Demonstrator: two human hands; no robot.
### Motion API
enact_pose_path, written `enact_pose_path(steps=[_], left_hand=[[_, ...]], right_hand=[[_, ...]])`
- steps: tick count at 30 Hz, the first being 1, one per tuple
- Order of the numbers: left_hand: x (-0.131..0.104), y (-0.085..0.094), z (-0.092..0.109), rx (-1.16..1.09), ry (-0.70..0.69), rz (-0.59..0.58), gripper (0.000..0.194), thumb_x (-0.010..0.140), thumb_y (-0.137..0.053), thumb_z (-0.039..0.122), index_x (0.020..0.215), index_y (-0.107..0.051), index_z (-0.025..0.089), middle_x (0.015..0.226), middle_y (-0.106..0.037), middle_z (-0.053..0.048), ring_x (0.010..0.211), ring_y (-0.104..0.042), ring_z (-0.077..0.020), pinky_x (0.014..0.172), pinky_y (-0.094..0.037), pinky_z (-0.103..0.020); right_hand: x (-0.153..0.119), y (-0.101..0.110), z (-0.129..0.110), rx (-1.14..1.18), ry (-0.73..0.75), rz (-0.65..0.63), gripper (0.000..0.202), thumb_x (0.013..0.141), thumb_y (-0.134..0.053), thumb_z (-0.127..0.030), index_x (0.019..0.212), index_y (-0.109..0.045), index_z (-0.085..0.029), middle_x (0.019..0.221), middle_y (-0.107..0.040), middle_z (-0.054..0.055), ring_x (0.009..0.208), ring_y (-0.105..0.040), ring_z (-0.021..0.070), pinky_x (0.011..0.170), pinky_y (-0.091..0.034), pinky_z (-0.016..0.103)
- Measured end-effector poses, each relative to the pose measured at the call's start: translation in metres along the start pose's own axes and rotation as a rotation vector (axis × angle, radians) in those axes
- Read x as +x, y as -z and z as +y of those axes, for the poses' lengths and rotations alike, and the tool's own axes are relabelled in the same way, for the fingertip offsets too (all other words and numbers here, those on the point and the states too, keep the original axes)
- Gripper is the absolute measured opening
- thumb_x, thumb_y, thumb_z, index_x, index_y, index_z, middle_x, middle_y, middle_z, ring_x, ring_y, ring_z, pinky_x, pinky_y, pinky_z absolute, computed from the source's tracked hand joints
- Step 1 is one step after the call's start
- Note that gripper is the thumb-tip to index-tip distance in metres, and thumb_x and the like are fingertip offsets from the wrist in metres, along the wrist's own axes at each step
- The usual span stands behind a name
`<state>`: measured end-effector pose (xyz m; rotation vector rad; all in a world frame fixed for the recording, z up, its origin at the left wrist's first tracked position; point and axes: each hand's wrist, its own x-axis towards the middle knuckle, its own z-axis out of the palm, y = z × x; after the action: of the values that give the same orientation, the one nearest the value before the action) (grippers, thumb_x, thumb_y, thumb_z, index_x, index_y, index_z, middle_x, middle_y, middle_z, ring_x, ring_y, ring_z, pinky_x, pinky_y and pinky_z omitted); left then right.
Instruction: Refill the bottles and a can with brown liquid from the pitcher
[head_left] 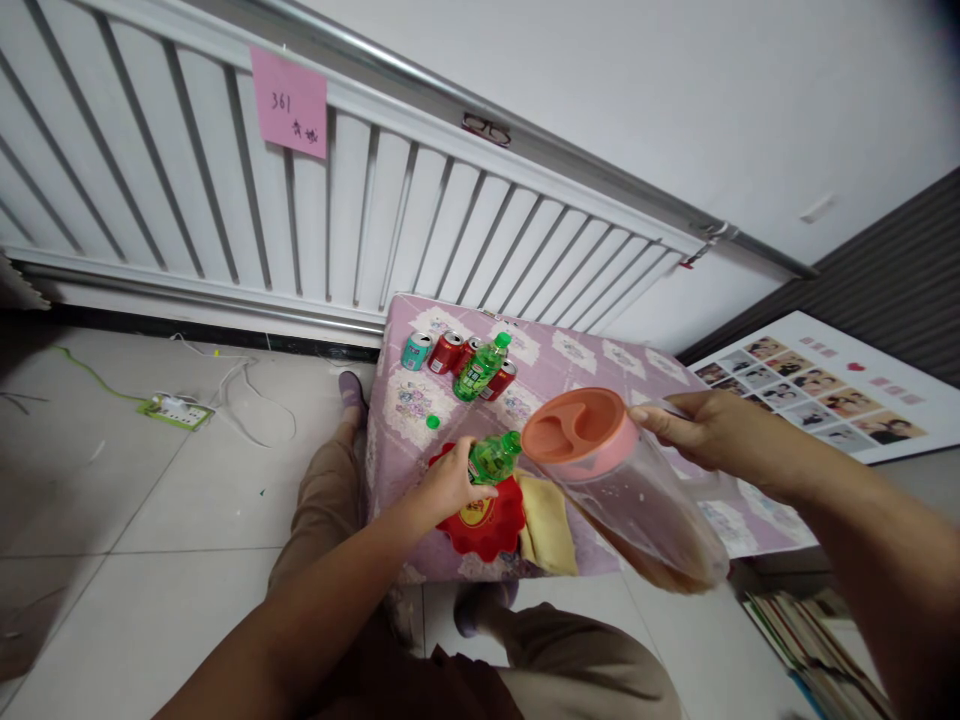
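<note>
My left hand [448, 487] is wrapped round an uncapped green bottle [495, 457], held tilted with its mouth toward the pitcher. My right hand [686, 430] grips the handle of a clear pitcher [645, 520] with an orange lid [577, 430]. The pitcher leans over with its lid close to the bottle mouth, and brown liquid lies toward its base. I cannot tell whether any liquid is flowing between them. Beneath the bottle sits a red scalloped tray [491, 545], beside a folded yellow cloth [546, 525]. A loose green cap [433, 422] rests on the tablecloth.
Several cans, among them a teal can [416, 351] and a red can [446, 353], stand near a capped green bottle [481, 370] on the floral-covered table [574, 350]. Behind is a white radiator [420, 220]. A power strip [176, 410] with cables lies on the floor at left.
</note>
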<state>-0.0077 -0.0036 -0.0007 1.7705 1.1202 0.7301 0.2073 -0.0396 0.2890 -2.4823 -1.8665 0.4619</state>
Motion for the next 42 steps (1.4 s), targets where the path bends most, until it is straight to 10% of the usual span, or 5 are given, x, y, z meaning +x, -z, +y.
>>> enact_pose_path(steps=[42], left_hand=[[0.0015, -0.0036, -0.0040, 0.002, -0.010, 0.009, 0.079, 0.072, -0.093, 0.026, 0.134, -0.044, 0.024, 0.133, -0.069, -0.013, 0.125, -0.068, -0.0319, 0.104, -0.054, -0.044]], right_hand=[[-0.0002, 0.0011, -0.0043, -0.006, 0.009, -0.006, 0.081, 0.061, -0.050, -0.104, 0.065, -0.054, -0.023, 0.061, -0.049, 0.000, 0.056, -0.041, 0.0155, 0.056, -0.038, 0.032]])
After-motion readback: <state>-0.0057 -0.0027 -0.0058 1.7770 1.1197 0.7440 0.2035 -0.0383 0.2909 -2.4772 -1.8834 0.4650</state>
